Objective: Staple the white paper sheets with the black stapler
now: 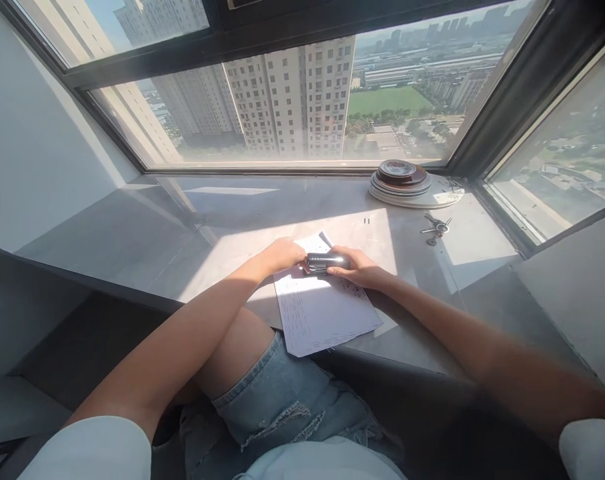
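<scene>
While my right hand (361,268) wraps around one end of the black stapler (325,261), I have my left hand (285,255) at its other end, though I cannot tell whether those fingers grip or only touch. The stapler is over the far part of the written-on paper (327,320). Beyond the paper I see two small dark strips (366,221); right of it, metal keys (438,229); farther back and rightward, stacked plates (400,183).

A grey window ledge (282,203) carries marked paper (327,319), stacked round discs (398,193), metal pieces (437,229) and two small dark strips (365,221).
</scene>
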{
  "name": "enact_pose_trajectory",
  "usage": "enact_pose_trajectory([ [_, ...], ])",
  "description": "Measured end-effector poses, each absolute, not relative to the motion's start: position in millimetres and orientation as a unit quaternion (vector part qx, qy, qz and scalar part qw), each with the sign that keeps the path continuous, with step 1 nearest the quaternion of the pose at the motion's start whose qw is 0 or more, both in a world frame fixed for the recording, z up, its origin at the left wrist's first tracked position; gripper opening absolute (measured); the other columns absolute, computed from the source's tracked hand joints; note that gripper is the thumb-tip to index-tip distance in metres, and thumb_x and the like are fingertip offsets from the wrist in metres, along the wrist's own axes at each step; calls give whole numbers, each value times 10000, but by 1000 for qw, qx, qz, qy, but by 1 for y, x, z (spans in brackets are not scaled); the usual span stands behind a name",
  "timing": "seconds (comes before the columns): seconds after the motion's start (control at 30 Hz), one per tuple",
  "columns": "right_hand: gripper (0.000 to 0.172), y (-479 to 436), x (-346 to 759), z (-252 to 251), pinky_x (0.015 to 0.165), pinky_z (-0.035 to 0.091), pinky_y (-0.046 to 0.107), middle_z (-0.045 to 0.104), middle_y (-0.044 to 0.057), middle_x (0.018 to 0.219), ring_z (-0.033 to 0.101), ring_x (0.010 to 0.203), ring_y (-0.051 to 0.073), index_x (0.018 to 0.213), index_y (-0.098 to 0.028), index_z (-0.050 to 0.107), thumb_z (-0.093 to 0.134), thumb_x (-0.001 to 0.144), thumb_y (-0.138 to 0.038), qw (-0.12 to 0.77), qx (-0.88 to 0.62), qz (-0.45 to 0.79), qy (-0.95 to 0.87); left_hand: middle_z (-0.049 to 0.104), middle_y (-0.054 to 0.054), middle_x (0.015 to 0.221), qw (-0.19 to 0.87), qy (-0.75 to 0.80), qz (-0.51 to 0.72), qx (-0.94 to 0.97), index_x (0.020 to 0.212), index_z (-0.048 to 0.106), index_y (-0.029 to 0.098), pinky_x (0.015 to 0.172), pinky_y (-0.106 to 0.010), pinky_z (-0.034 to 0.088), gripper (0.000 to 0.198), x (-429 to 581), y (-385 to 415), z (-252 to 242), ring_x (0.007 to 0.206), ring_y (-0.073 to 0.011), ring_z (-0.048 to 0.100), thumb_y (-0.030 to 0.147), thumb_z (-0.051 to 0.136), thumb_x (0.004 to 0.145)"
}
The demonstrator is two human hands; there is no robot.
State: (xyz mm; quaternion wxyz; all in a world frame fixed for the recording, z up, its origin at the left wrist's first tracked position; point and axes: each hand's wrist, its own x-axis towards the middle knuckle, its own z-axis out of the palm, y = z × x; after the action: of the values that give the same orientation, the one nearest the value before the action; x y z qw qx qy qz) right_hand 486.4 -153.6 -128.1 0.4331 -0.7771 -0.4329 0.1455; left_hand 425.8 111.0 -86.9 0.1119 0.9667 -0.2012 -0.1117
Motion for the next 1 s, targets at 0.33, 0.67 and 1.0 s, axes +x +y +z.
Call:
enact_pose_trajectory([
  [0.33, 315, -211, 504, -104, 734, 482, 339, 706, 40, 965, 640, 862, 236, 972, -232, 662, 805, 807, -459, 317, -847, 195, -379, 499, -11, 648, 197, -135, -99, 966, 605, 493, 217, 650, -342, 247, 489, 408, 128, -64, 608, -165, 358, 476, 558, 1015],
  [0.67, 664, -214, 565, -133, 1162, 477, 553, 619, 225, 1479, 567, 1407, 402, 1335, -188, 677, 484, 1002, -729, 312, -898, -47, -306, 287, 14, 631, 249, -105, -57, 961, 586, 364, 231, 622, -350, 184, 517, 413, 144, -57, 569, -160, 223, 487, 596, 971],
  [1.0, 797, -105, 589, -167, 1287, 202, 763, 235, 216, 1804, 182, 1674, 458, 1698, -126, 337, 275, 1098, -647, 55, -943, 17, -328, 341, 18, 610, 219, 169, 220, 935, 551, 466, 253, 667, -322, 226, 444, 394, 187, -34, 608, -177, 326, 351, 583, 968],
])
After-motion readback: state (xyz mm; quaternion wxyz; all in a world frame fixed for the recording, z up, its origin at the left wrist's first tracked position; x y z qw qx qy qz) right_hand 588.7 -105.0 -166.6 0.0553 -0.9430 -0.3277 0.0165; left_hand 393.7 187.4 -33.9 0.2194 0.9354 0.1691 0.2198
